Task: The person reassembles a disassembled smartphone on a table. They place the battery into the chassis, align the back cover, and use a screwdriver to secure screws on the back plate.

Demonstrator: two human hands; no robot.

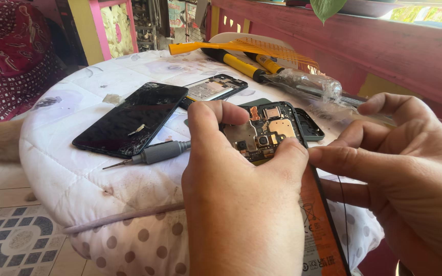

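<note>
Hands come first, close to the camera: the left hand [241, 204] pinches the open phone [269, 135] by its top, thumb and finger squeezing its sides, while the right hand [400, 174] presses a fingertip on its edge. The phone tilts over the padded table [78, 189]. A slip could bend the small bare parts or drop it. Farther off, the grey screwdriver [154, 153] could roll away, and the cracked black screen [131, 118] could scratch more.
</note>
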